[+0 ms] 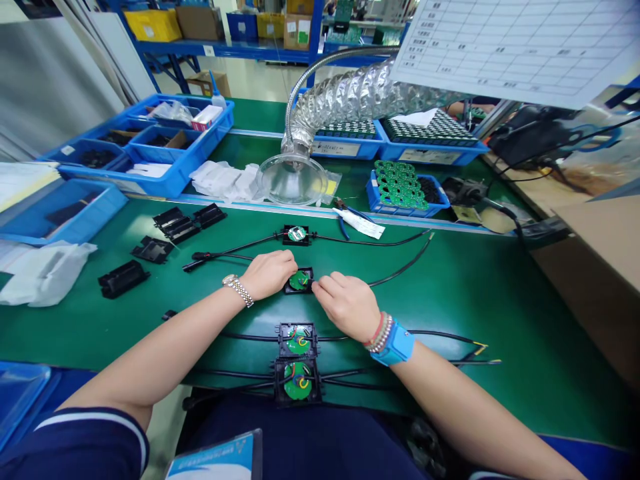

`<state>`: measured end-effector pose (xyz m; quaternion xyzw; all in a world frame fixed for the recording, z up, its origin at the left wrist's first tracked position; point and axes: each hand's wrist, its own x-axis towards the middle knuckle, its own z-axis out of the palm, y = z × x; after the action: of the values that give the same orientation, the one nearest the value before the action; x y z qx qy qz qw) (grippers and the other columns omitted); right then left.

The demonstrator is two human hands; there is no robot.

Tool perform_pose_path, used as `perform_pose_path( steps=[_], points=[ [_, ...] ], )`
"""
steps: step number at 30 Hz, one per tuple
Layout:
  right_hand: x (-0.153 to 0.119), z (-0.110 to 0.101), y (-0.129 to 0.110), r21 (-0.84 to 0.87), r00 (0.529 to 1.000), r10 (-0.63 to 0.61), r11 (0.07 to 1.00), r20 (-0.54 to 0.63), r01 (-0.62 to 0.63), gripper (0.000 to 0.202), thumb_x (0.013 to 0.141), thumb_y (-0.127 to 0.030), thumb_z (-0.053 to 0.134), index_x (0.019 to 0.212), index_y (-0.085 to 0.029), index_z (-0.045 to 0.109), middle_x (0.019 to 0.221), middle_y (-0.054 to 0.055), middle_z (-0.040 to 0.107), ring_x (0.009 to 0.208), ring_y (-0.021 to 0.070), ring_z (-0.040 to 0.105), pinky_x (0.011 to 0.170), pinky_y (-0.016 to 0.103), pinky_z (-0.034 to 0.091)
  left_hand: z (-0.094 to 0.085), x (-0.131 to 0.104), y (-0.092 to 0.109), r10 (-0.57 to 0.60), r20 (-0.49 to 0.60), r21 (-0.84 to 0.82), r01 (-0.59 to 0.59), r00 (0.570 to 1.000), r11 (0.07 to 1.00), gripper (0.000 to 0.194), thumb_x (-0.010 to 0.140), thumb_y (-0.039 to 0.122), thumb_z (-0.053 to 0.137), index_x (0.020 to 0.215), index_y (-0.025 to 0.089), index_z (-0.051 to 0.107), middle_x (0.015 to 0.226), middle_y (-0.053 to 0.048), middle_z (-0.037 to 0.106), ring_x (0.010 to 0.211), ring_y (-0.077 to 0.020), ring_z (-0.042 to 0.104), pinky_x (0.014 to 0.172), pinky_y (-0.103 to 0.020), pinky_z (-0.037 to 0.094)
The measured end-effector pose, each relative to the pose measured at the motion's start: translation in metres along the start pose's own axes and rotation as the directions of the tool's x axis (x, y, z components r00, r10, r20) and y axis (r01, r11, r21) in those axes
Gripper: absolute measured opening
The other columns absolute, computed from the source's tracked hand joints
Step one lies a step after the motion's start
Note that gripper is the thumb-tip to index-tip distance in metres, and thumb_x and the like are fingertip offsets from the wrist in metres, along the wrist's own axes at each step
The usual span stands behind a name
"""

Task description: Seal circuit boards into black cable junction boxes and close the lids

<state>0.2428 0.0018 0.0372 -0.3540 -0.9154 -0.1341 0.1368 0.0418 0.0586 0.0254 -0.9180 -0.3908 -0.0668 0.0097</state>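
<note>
A small black housing with a green round circuit board [299, 280] lies between my hands on the green mat. My left hand [270, 273] has its fingers closed at the housing's left edge. At its right edge, my right hand [347, 303] pinches the black cable where it meets the housing. Above lies a housing with a white-topped board [296, 234], cables running out both sides. Nearer my body are two more open housings, one [299, 339] above the other [298, 381], each with a green board and coloured wires.
Black housing parts [123, 279] lie at the left, near blue bins [173, 175]. A fume hood [293, 180] hangs beyond the housings. Pliers [344, 228], a white packet [367, 225] and a blue tray of green boards [407, 211] stand right of it.
</note>
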Motion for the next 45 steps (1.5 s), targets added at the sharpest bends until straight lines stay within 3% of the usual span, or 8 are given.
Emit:
perform_pose_path(
  steps=[6, 13, 20, 30, 35, 38, 42, 45],
  points=[
    [-0.007, 0.009, -0.002, 0.059, 0.998, 0.046, 0.997, 0.048, -0.049, 0.019, 0.089, -0.017, 0.043, 0.08, -0.016, 0.06, 0.07, 0.005, 0.054, 0.066, 0.0164, 0.042, 0.054, 0.03, 0.027, -0.004, -0.014, -0.005, 0.192, 0.008, -0.181, -0.188, 0.981, 0.965, 0.028, 0.09, 0.034, 0.04, 0.091, 0.024, 0.066, 0.102, -0.001, 0.062, 0.083, -0.014, 0.052, 0.071, -0.026, 0.042],
    [-0.007, 0.013, 0.002, 0.099, 0.988, 0.118, 0.987, 0.103, -0.128, 0.018, 0.089, -0.02, 0.045, 0.081, -0.017, 0.061, 0.073, 0.005, 0.059, 0.068, 0.0163, 0.05, 0.056, 0.027, 0.034, 0.002, -0.025, -0.009, 0.269, 0.098, -0.095, -0.26, 0.958, 0.961, 0.03, 0.088, 0.045, 0.042, 0.107, 0.034, 0.063, 0.121, 0.004, 0.056, 0.082, -0.017, 0.047, 0.069, -0.029, 0.04],
    [-0.009, 0.019, 0.01, 0.209, 0.985, -0.037, 0.978, 0.166, 0.001, 0.034, 0.087, -0.008, 0.038, 0.118, -0.018, 0.051, 0.12, 0.008, 0.055, 0.085, 0.0165, 0.057, 0.065, 0.027, 0.046, 0.004, -0.024, -0.006, 0.246, 0.128, -0.1, -0.234, 0.961, 0.967, 0.03, 0.089, 0.042, 0.04, 0.107, 0.033, 0.063, 0.122, 0.004, 0.055, 0.085, -0.0173, 0.047, 0.068, -0.028, 0.04],
    [0.012, 0.009, 0.006, 0.299, 0.922, 0.038, 0.94, 0.385, -0.163, 0.026, 0.089, -0.014, 0.037, 0.112, -0.017, 0.049, 0.092, 0.007, 0.065, 0.076, 0.0174, 0.06, 0.058, 0.024, 0.039, 0.005, -0.026, -0.007, 0.248, 0.11, -0.082, -0.24, 0.962, 0.967, 0.03, 0.09, 0.043, 0.039, 0.107, 0.033, 0.063, 0.118, 0.003, 0.057, 0.082, -0.016, 0.047, 0.065, -0.027, 0.038],
    [0.021, 0.015, 0.011, 0.548, 0.883, 0.131, 0.741, 0.45, -0.389, 0.024, 0.089, -0.013, 0.033, 0.111, -0.016, 0.042, 0.07, 0.0, 0.062, 0.06, 0.0127, 0.055, 0.058, 0.023, 0.038, 0.009, -0.026, -0.008, 0.251, 0.101, -0.08, -0.244, 0.963, 0.967, 0.031, 0.09, 0.043, 0.04, 0.108, 0.034, 0.062, 0.119, 0.003, 0.056, 0.081, -0.0155, 0.046, 0.064, -0.026, 0.038],
    [0.02, 0.017, 0.019, 0.673, 0.924, 0.11, 0.654, 0.367, -0.345, 0.025, 0.083, -0.009, 0.042, 0.108, -0.016, 0.041, 0.07, -0.001, 0.059, 0.062, 0.0118, 0.053, 0.06, 0.022, 0.038, 0.01, -0.026, -0.008, 0.248, 0.112, -0.078, -0.241, 0.962, 0.967, 0.031, 0.09, 0.043, 0.039, 0.109, 0.033, 0.062, 0.12, 0.003, 0.055, 0.084, -0.0167, 0.047, 0.066, -0.027, 0.039],
    [0.015, 0.018, 0.025, 0.479, 0.984, 0.013, 0.872, 0.18, -0.099, 0.016, 0.084, -0.009, 0.041, 0.09, -0.016, 0.054, 0.082, 0.005, 0.056, 0.071, 0.0132, 0.051, 0.06, 0.023, 0.036, 0.01, -0.026, -0.008, 0.244, 0.116, -0.079, -0.236, 0.963, 0.968, 0.031, 0.09, 0.043, 0.038, 0.109, 0.033, 0.062, 0.12, 0.004, 0.055, 0.086, -0.0169, 0.047, 0.069, -0.027, 0.04],
    [0.018, 0.019, 0.024, 0.182, 0.977, -0.016, 0.983, 0.212, -0.023, 0.024, 0.087, -0.008, 0.036, 0.088, -0.015, 0.058, 0.079, 0.007, 0.056, 0.071, 0.0154, 0.05, 0.056, 0.025, 0.032, 0.011, -0.026, -0.008, 0.245, 0.115, -0.081, -0.237, 0.963, 0.968, 0.032, 0.09, 0.043, 0.037, 0.109, 0.034, 0.062, 0.12, 0.004, 0.056, 0.085, -0.0168, 0.047, 0.069, -0.027, 0.04]
  ],
)
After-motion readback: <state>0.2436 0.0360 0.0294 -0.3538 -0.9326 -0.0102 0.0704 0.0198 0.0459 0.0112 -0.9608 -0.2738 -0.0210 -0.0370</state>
